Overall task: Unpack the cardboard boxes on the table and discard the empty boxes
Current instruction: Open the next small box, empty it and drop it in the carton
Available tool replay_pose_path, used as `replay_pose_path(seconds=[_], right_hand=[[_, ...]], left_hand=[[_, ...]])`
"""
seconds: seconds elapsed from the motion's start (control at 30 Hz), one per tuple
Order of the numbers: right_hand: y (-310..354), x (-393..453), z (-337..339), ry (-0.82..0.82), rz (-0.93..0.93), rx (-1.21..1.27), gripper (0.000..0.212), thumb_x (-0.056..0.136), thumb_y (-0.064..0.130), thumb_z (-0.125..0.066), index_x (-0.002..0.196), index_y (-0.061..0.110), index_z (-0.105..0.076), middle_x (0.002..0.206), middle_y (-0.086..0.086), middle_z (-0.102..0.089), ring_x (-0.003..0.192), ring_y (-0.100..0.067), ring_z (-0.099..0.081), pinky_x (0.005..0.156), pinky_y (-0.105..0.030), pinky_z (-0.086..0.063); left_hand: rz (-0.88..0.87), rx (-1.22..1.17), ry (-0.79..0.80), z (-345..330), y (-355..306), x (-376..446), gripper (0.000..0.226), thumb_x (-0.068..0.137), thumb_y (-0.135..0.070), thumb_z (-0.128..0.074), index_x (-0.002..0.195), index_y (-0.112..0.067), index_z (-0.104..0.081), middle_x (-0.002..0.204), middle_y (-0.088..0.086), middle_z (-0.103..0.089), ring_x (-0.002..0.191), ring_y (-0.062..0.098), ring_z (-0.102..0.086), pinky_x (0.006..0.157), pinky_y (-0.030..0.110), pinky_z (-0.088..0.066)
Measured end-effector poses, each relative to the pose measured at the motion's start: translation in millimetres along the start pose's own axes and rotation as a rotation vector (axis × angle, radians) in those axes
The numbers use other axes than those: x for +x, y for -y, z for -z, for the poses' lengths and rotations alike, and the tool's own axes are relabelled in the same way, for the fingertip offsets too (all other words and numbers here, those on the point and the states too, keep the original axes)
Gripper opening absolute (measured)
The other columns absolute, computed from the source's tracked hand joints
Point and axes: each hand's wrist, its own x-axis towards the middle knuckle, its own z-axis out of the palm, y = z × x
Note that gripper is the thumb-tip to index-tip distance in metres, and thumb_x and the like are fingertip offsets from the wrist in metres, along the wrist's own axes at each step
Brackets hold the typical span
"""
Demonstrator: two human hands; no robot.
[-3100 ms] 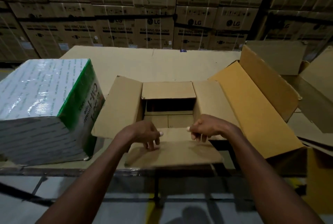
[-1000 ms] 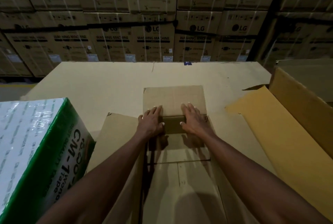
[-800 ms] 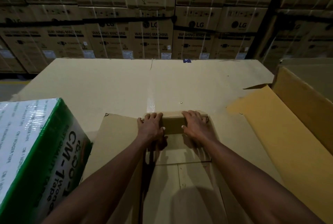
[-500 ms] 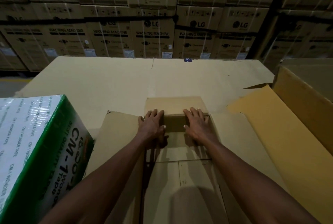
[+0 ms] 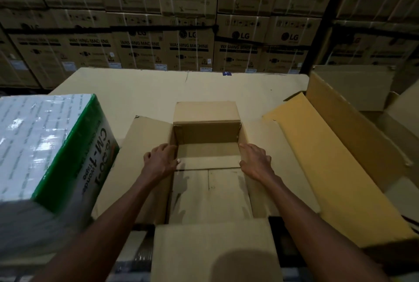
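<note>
Sitting on the table (image 5: 140,91): one open cardboard box (image 5: 210,191) at the near edge with four flaps spread, one white-and-green wrapped carton (image 5: 45,145) to its left, one larger open box (image 5: 335,163) to its right. Having parted since half a second ago, no longer pressing the far flap (image 5: 206,111). Now resting the left hand (image 5: 162,160) on the box's left wall and the right hand (image 5: 256,160) on the right wall, fingers loosely curved over the rims, gripping nothing else.
</note>
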Motion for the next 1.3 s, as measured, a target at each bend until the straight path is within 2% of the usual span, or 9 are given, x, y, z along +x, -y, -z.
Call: replay_pose_path(seconds=[0.1,0.17,0.5,0.77,0.87,0.97,1.13,1.2,1.3], right_hand=[[-24.1,-40.2,9.3,-0.001,-0.021,0.001,0.065,0.094,0.009,-0.05,0.155,0.03,-0.038,0.162,0.001,-0.034,0.142,-0.032,-0.033,0.111,-0.047,-0.029],[-42.3,-63.6,14.6,-0.008,-0.023,-0.023,0.065,0.095,0.009,-0.047,0.156,0.03,-0.035,0.163,0.0,-0.032,0.141,-0.032,-0.032,0.112,-0.047,-0.027],[-92.3,-117.2,33.7,-0.004,-0.222,-0.127,0.057,0.1,0.035,-0.047,0.155,0.032,-0.033,0.161,-0.004,-0.029,0.135,-0.039,-0.036,0.11,-0.051,-0.027],[-96.6,-118.8,45.3,0.042,-0.268,-0.141,0.059,0.103,0.05,-0.045,0.156,0.03,-0.03,0.159,-0.008,-0.03,0.133,-0.04,-0.044,0.108,-0.049,-0.033],[-96.0,-117.9,44.8,0.047,-0.266,-0.099,0.059,0.103,0.05,-0.045,0.156,0.029,-0.031,0.16,-0.009,-0.029,0.133,-0.039,-0.046,0.109,-0.05,-0.033],[-93.7,-117.9,50.2,0.022,-0.274,-0.077,0.05,0.103,0.045,-0.048,0.149,0.027,-0.042,0.156,-0.008,-0.037,0.128,-0.039,-0.049,0.104,-0.048,-0.038],[-92.3,-113.7,77.4,-0.161,-0.148,0.093,0.047,0.099,0.029,-0.057,0.146,0.032,-0.052,0.154,0.001,-0.044,0.124,-0.032,-0.053,0.098,-0.038,-0.043],[-84.1,-111.5,93.0,-0.204,-0.014,0.151,0.045,0.099,0.023,-0.06,0.144,0.029,-0.056,0.152,0.003,-0.047,0.125,-0.026,-0.055,0.094,-0.034,-0.044],[-61.0,-104.2,111.5,-0.214,0.098,0.201,0.043,0.099,0.019,-0.061,0.141,0.027,-0.06,0.146,0.001,-0.056,0.128,-0.023,-0.055,0.098,-0.037,-0.045]], left_hand=[[0.012,0.015,0.006,-3.9,7.2,-34.6,0.054,0.097,-0.044,-0.056,0.146,-0.024,-0.048,0.158,0.009,-0.038,0.143,0.031,-0.036,0.117,0.053,-0.022],[0.006,0.029,0.002,-3.8,12.2,-57.1,0.049,0.098,-0.042,-0.055,0.144,-0.027,-0.051,0.157,0.008,-0.039,0.142,0.03,-0.038,0.116,0.053,-0.023],[0.12,0.065,-0.059,13.9,34.6,-111.5,0.047,0.094,-0.042,-0.061,0.139,-0.03,-0.055,0.157,0.009,-0.038,0.144,0.034,-0.03,0.115,0.06,-0.024],[0.278,0.05,-0.081,30.7,57.7,-116.5,0.041,0.099,-0.042,-0.053,0.137,-0.028,-0.055,0.167,0.008,-0.014,0.151,0.047,-0.003,0.12,0.066,-0.005],[0.264,0.0,-0.075,29.8,65.3,-115.1,0.04,0.097,-0.041,-0.054,0.134,-0.026,-0.056,0.162,0.009,-0.023,0.148,0.045,-0.021,0.118,0.066,-0.015],[0.227,-0.056,-0.094,38.8,61.1,-118.1,0.035,0.1,-0.031,-0.054,0.132,-0.018,-0.06,0.153,0.009,-0.036,0.136,0.035,-0.04,0.111,0.054,-0.033],[0.13,-0.07,-0.23,68.6,46.5,-117.8,0.032,0.094,-0.034,-0.06,0.123,-0.024,-0.069,0.139,0.006,-0.057,0.116,0.028,-0.058,0.095,0.047,-0.053],[0.107,-0.11,-0.225,84.2,28.9,-115.6,0.031,0.096,-0.032,-0.059,0.124,-0.025,-0.07,0.133,0.008,-0.064,0.106,0.025,-0.063,0.089,0.041,-0.057],[0.035,-0.155,-0.145,99.8,6.1,-106.7,0.033,0.1,-0.03,-0.057,0.13,-0.021,-0.067,0.133,0.007,-0.066,0.112,0.024,-0.064,0.089,0.033,-0.051]])
